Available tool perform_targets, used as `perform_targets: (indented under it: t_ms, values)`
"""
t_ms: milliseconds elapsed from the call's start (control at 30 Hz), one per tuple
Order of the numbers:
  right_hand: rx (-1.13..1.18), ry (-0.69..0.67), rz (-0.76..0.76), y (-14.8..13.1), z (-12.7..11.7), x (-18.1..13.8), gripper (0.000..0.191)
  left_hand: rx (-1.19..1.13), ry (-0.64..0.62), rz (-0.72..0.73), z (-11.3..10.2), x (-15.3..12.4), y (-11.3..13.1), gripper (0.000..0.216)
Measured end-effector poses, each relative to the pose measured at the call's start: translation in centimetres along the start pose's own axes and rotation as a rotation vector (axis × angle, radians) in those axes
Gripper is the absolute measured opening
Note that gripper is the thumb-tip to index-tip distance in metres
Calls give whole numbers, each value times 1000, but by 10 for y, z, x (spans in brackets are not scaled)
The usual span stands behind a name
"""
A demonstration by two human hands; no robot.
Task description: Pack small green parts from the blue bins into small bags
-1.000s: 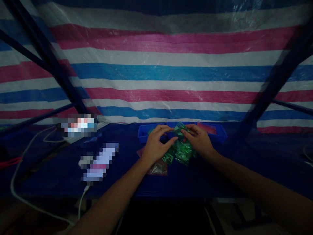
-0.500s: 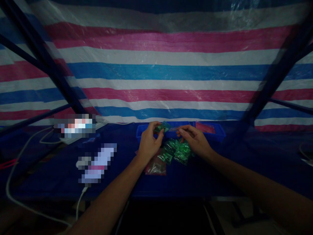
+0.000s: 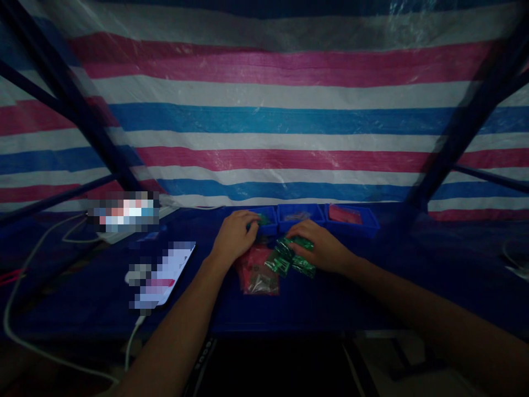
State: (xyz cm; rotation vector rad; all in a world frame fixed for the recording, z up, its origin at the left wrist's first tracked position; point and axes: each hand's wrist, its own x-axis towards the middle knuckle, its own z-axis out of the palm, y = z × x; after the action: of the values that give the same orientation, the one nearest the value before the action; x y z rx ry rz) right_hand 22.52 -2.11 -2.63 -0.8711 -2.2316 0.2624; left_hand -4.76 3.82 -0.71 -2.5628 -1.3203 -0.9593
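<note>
My left hand is at the left blue bin, fingers curled and thumb close to them. A small green packet shows at its fingertips, over the bin. My right hand is closed from above over shiny green packets on the table; its fingertips are partly hidden among them. Beside these, below my left hand, lie red-edged clear plastic packets with something dark inside.
A middle blue bin holds clear packets; a right blue bin holds pink-red packets. To the left lie a phone with a white cable and a blurred-out object on a white strip. Striped sheeting hangs behind.
My left hand has moved left to the left bin with the green packet. My right hand has moved down and slightly left, from a pinch above the green packets onto them.
</note>
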Motion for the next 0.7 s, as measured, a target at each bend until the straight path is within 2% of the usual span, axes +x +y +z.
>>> perform_targets:
  t_ms: [100,267,433,700]
  values:
    - [-31,-96,-43,3,3,-2,17,17,-59,-4,2,-1,-2,29]
    - [-68,-144,-1,6,6,-3,22,8,6,-30,2,-2,6,30]
    - [-50,-126,7,8,7,-2,27,-32,104,4,3,-2,20,29]
    - [-63,-62,88,8,8,-1,32,-164,90,119,-2,-1,39,22]
